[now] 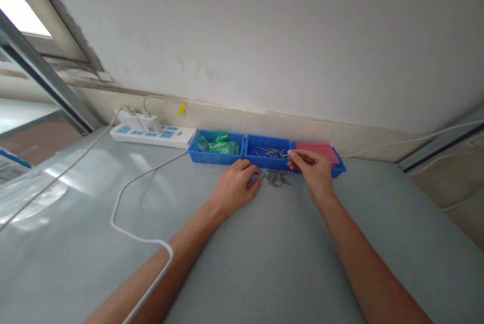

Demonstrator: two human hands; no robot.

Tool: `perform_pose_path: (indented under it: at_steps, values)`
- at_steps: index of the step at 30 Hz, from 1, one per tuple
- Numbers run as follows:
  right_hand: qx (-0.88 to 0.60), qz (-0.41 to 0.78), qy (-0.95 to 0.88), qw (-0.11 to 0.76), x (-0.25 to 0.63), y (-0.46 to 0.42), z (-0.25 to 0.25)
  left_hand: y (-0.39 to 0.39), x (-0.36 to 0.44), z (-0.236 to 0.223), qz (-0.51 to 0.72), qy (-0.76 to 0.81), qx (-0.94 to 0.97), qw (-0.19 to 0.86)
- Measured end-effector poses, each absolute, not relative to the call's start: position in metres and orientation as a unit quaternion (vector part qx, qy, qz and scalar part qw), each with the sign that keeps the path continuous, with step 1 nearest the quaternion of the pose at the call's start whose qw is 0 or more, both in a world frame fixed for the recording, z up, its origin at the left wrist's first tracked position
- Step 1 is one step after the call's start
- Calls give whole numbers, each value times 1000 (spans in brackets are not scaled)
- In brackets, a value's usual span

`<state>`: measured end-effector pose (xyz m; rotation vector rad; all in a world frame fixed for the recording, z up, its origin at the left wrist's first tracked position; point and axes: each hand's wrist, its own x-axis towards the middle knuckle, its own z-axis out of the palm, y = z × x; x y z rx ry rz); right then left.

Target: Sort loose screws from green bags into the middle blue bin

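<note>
On the grey table lies a loose pile of thin metal nails or screws (pixel 278 178); their exact kind is too small to tell. My left hand (pixel 236 183) rests at the pile's left edge, fingers curved, thumb and forefinger apart. My right hand (pixel 312 168) is closed in a pinch on one thin metal nail or screw (pixel 284 154), held at the right end of the middle blue bin (pixel 267 163). More of the same metal pieces (pixel 273 152) lie inside that bin.
The left blue bin (pixel 215 158) holds green plastic packets (pixel 223 147); the right blue bin (pixel 339 169) holds pink-red sheets (pixel 315 148). A white power strip (pixel 151 135) with plugged chargers stands further left. A white cable (pixel 115 213) crosses the table and my left forearm. Behind is a wall (pixel 264 37).
</note>
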<state>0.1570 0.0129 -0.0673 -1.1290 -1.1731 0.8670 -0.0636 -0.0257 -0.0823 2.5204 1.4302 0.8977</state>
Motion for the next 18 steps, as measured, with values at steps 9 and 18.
perform_pose_path:
  at_steps: [9,18]
  values:
    - [-480,356,-516,614,147,5,-71,-23,-62,-86,258,471,842,53]
    - [-445,361,-551,607,150,-3,-69,-21,-64,-88,256,471,841,75]
